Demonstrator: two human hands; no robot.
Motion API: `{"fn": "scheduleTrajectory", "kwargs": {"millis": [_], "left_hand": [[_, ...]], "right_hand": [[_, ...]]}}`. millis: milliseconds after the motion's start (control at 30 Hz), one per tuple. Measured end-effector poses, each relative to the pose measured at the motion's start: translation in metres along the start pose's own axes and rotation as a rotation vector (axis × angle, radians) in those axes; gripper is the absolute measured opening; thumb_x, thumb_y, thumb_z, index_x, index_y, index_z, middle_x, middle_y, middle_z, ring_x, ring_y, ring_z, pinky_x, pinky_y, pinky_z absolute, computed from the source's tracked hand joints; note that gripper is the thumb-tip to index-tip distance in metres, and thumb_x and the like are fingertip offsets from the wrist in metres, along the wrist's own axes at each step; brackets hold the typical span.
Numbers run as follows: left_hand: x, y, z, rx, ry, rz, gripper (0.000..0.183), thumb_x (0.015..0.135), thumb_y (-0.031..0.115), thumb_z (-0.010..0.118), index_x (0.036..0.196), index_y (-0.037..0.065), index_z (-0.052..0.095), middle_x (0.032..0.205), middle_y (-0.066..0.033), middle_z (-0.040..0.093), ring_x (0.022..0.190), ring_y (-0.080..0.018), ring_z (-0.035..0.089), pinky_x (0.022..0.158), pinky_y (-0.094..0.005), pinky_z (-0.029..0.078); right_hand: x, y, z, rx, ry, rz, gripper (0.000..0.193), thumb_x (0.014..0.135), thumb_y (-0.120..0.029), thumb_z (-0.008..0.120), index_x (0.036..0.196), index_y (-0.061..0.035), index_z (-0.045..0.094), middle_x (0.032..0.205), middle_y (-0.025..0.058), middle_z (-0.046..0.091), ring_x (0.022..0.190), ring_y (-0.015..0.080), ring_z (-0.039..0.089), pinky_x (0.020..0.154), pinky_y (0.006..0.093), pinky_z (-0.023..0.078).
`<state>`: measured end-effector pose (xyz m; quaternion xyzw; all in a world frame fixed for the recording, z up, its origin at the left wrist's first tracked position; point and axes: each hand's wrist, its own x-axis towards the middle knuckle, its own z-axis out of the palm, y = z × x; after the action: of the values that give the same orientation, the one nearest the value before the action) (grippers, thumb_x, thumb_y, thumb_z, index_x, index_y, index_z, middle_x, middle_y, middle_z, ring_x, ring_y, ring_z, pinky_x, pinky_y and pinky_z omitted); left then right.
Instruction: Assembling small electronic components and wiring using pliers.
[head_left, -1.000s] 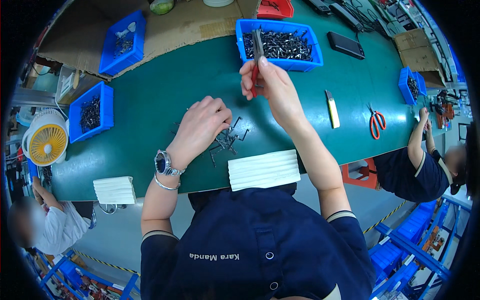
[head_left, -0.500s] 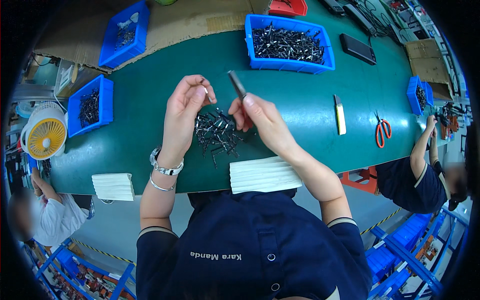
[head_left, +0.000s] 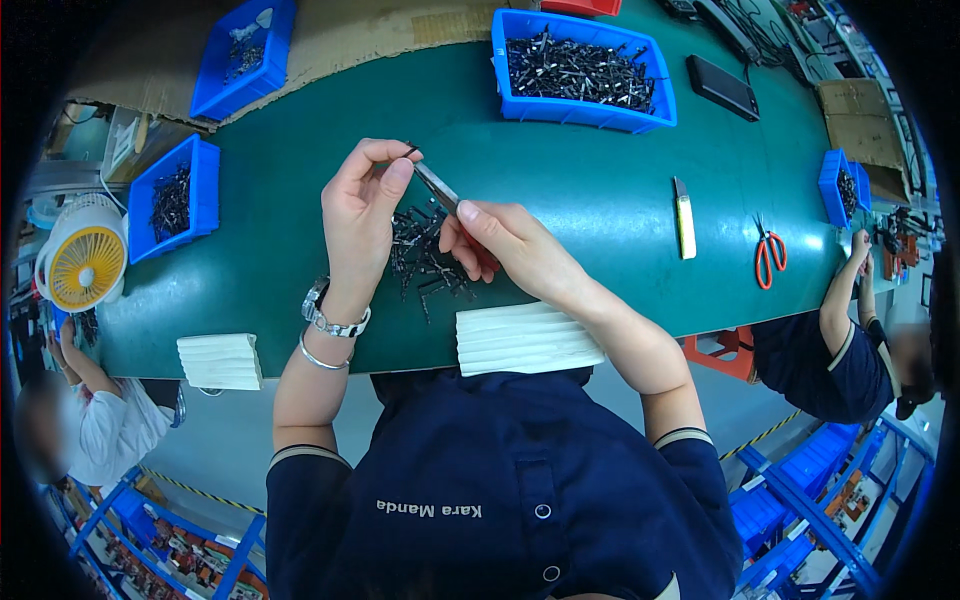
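My left hand (head_left: pixel 362 200) pinches a small dark piece (head_left: pixel 411 152) between thumb and fingertips. My right hand (head_left: pixel 505 238) is closed around pliers (head_left: pixel 438 185) with long metal jaws and red handles. The tip of the pliers meets the piece at my left fingertips; the exact contact is too small to make out. Under and between my hands lies a loose pile of small black and metal parts (head_left: pixel 420 250) on the green table (head_left: pixel 590 210).
Blue bins of small parts stand far right (head_left: pixel 585 120), far left (head_left: pixel 235 95) and left (head_left: pixel 165 240). Folded white cloth (head_left: pixel 530 340) lies at the near edge. A utility knife (head_left: pixel 684 220) and red-handled scissors (head_left: pixel 766 262) lie right. A yellow-white fan (head_left: pixel 88 270) and two other people flank the table.
My right hand has swung the pliers' tip left and down to my left fingertips. A small piece at my left fingertips now meets the pliers. The view has shifted slightly.
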<state>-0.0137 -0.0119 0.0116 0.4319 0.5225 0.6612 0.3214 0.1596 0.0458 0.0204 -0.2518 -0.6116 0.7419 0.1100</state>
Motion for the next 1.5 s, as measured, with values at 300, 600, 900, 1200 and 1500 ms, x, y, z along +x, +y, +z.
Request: {"fn": "scheduleTrajectory", "kwargs": {"millis": [300,600,900,1200,1500], "left_hand": [[0.000,-0.002,0.001,0.176,0.012,0.023,0.017,0.092,0.014,0.062,0.095,-0.002,0.060,0.092,-0.0037,0.060,0.082,-0.0085,0.057,0.074,-0.0211,0.046],[-0.002,-0.010,0.000,0.203,0.011,0.105,0.018,0.092,0.013,0.060,0.082,0.002,0.050,0.078,-0.0003,0.048,0.071,-0.0079,0.043,0.065,-0.0213,0.039],[-0.002,-0.004,0.007,0.200,0.107,0.071,0.012,0.090,0.011,0.063,0.092,0.001,0.056,0.088,-0.0022,0.055,0.078,-0.0090,0.053,0.072,-0.0226,0.045],[-0.009,-0.012,0.013,0.146,0.134,0.116,0.013,0.089,0.008,0.065,0.095,0.000,0.057,0.094,-0.0039,0.056,0.083,-0.0097,0.055,0.076,-0.0227,0.047],[-0.005,-0.011,0.011,-0.282,-0.105,-0.197,0.017,0.092,0.018,0.063,0.096,0.003,0.058,0.096,-0.0038,0.061,0.088,-0.0115,0.058,0.085,-0.0267,0.044]], "right_hand": [[0.004,0.007,-0.001,-0.138,0.114,-0.093,0.050,0.101,-0.039,0.037,0.077,-0.0008,0.057,0.055,0.0058,0.050,0.051,0.0175,0.049,0.050,0.0327,0.039],[0.002,0.003,0.006,-0.557,0.314,-0.205,0.039,0.099,-0.032,0.043,0.078,-0.0016,0.056,0.062,0.0174,0.059,0.061,0.0382,0.059,0.057,0.0470,0.045],[0.003,0.005,0.002,-0.729,0.382,-0.252,0.038,0.099,-0.031,0.043,0.079,-0.0010,0.054,0.056,0.0161,0.054,0.054,0.0330,0.057,0.051,0.0436,0.044],[0.003,0.009,0.007,0.090,0.079,-0.041,0.046,0.102,-0.038,0.036,0.078,-0.0033,0.054,0.058,-0.0027,0.040,0.051,0.0078,0.040,0.047,0.0239,0.033],[0.000,0.004,0.008,0.262,0.046,0.044,0.044,0.102,-0.037,0.037,0.074,-0.0059,0.050,0.060,-0.0060,0.034,0.052,0.0048,0.029,0.045,0.0214,0.025]]}}
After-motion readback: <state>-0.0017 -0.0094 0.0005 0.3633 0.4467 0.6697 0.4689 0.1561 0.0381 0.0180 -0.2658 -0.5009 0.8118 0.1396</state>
